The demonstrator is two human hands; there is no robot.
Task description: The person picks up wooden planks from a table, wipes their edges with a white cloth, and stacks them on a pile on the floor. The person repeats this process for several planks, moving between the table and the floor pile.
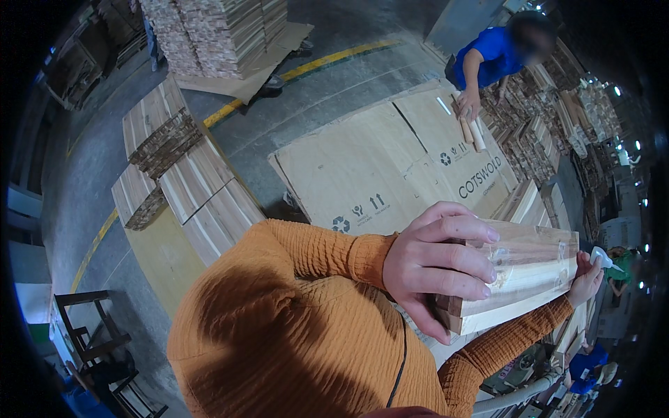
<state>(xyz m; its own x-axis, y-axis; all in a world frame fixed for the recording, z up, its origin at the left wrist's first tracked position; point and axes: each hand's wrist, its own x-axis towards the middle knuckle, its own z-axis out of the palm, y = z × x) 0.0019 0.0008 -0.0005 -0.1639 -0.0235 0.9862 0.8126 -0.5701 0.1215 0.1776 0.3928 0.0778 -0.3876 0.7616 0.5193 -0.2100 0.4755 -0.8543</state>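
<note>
A stack of pale and brown wooden boards [523, 268] is held in front of me, tilted, with shiny patches on its upper face. My left hand [446, 265] is closed around its left end, fingers over the top and thumb below. At the right end is my right hand [587, 280], its fingers curled around a small white thing with a pointed tip [605, 260]. That hand is close against the stack's end; whether it also grips the boards I cannot tell.
A large cardboard sheet [355, 174] lies beyond the stack. At its far right a co-worker in blue [488, 59] has a hand on wooden sticks [472, 132]. Board stacks [198, 167] stand at left, a taller one [216, 42] behind. A dark metal frame [87, 320] is lower left.
</note>
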